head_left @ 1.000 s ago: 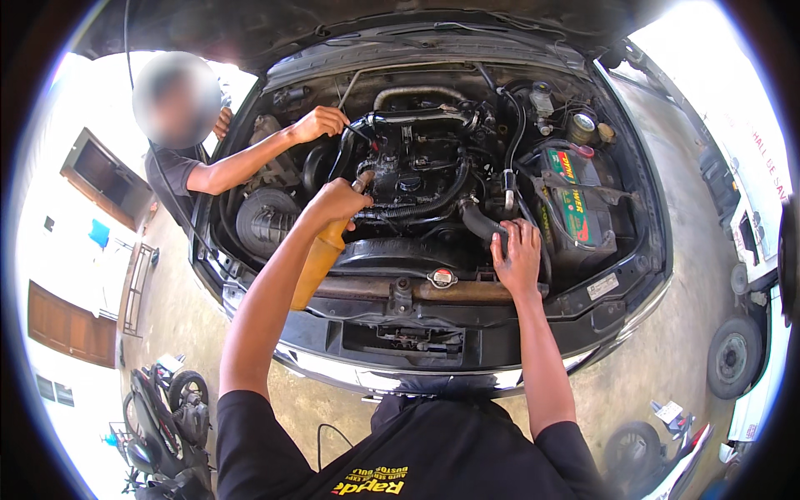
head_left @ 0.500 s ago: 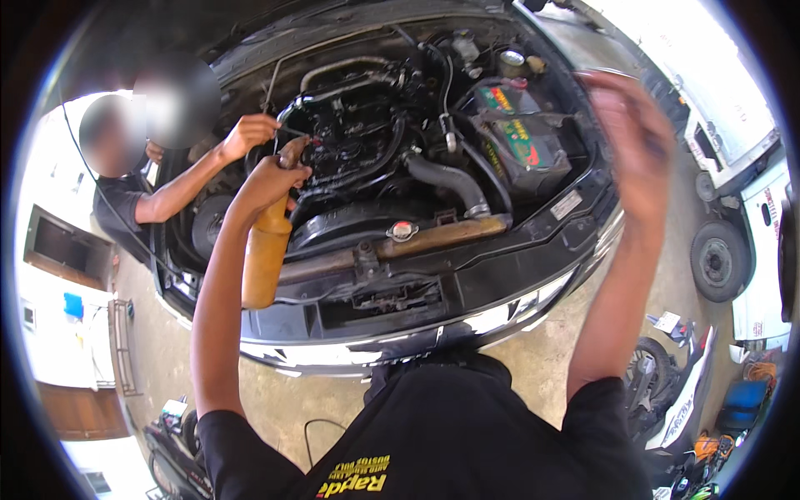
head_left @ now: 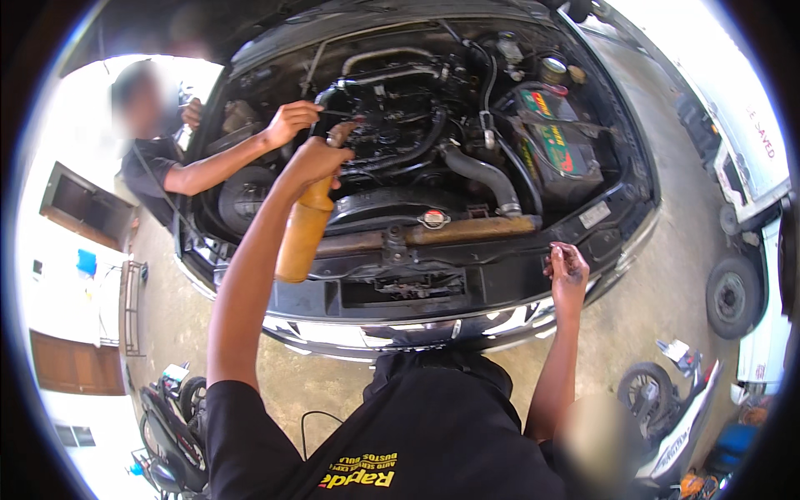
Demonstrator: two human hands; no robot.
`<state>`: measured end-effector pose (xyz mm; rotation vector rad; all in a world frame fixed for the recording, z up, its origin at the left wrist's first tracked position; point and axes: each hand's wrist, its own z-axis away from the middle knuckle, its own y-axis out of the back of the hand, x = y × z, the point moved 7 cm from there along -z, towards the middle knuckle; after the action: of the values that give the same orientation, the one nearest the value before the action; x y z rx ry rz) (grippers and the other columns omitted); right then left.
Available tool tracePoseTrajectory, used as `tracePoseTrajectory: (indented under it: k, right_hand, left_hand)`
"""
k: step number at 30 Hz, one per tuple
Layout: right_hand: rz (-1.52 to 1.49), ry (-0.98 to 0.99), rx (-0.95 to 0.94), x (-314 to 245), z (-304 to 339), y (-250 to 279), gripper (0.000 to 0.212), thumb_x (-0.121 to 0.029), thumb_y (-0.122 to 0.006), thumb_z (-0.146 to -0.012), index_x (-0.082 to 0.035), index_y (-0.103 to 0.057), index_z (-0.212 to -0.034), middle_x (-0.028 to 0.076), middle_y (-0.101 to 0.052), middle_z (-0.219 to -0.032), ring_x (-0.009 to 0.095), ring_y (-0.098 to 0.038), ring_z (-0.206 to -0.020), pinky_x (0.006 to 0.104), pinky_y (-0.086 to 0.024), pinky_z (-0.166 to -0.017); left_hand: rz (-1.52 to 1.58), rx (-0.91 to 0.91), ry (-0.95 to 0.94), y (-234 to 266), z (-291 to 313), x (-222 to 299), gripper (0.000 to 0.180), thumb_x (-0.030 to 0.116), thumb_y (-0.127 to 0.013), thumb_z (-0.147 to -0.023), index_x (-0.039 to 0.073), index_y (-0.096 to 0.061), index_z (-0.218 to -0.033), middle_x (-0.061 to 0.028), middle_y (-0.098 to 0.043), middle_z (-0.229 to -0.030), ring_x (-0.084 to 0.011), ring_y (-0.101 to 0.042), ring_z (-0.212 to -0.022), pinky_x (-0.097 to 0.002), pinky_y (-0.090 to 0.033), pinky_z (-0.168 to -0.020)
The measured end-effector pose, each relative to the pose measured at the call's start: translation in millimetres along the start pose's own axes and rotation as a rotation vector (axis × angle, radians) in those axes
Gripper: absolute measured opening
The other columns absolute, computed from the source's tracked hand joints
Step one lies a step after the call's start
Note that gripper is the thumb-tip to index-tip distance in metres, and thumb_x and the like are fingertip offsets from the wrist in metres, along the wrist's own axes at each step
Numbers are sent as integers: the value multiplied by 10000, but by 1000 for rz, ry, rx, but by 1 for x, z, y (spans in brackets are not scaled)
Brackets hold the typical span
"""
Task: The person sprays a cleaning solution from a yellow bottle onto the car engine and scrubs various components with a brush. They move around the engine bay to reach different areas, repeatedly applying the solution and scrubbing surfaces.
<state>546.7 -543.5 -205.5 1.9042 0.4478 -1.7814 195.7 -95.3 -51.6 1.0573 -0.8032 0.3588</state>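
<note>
My left hand (head_left: pixel 318 160) is wrapped round the neck of a yellow spray bottle (head_left: pixel 302 237), which tilts over the front of the engine bay. Its nozzle end points at the dark, wet-looking engine (head_left: pixel 396 129). Low over the car's front panel on the right, my right hand (head_left: pixel 570 268) is loosely curled, a dark smear on it, with nothing visible in it. From the left, a co-worker's hand (head_left: pixel 293 122) holds a thin dark tool (head_left: pixel 335 112) above the engine, close to the nozzle; its tip is hard to make out.
A battery (head_left: pixel 560 154) sits at the bay's right side. In front of the engine run a radiator (head_left: pixel 467 231) with its cap and a thick grey hose (head_left: pixel 475 177). Motorbikes (head_left: pixel 171 429) stand at lower left and lower right, and a white vehicle (head_left: pixel 742 125) at right.
My right hand has come down and inward from its blurred, raised place at the right. My left hand still grips the bottle over the engine. The whole view has shifted slightly.
</note>
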Motion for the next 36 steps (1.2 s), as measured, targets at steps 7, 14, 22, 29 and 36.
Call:
tracePoseTrajectory:
  k: [7, 14, 22, 29, 36]
  right_hand:
    - [-242, -61, -128, 4, -34, -37, 258, -266, -747, -1175, -43, -799, -1293, 22, -768, -934, 89, -688, -744, 247, -509, -643]
    - [-528, -224, -148, 27, -52, -44, 284, -267, -739, -1173, -47, -789, -1346, 43, -779, -939, 133, -697, -732, 276, -484, -611]
    - [-526, -245, -218, 35, -56, -43, 283, -247, -728, -1181, -14, -772, -1335, 52, -746, -949, 149, -701, -755, 283, -508, -647]
    - [-545, -284, -238, 41, -59, -42, 286, -236, -735, -1177, -7, -768, -1344, 52, -747, -955, 149, -703, -759, 285, -520, -657]
    - [-517, -286, -253, 40, -59, -42, 272, -232, -728, -1181, -15, -775, -1337, 51, -751, -949, 144, -705, -758, 284, -526, -658]
  left_hand:
    - [-157, -43, 28, -9, 2, 5, 331, 205, -860, -928, -110, -759, -928, -137, -769, -808, -246, -788, -612, -358, -634, -573]
    - [-160, 39, 32, -1, -4, -5, 477, 299, -843, -928, -171, -765, -958, -197, -795, -823, -284, -831, -655, -395, -663, -673]
    - [-126, 32, 93, -7, -11, -9, 361, 246, -848, -902, -108, -772, -899, -142, -784, -821, -268, -788, -604, -384, -632, -605]
    - [53, -23, 124, -14, 0, -8, 300, 216, -842, -956, -67, -746, -969, -95, -722, -801, -197, -731, -627, -347, -584, -542]
    - [283, 101, 74, -11, 3, 6, 265, 207, -835, -1015, -31, -723, -985, -59, -672, -784, -181, -676, -578, -334, -577, -538]
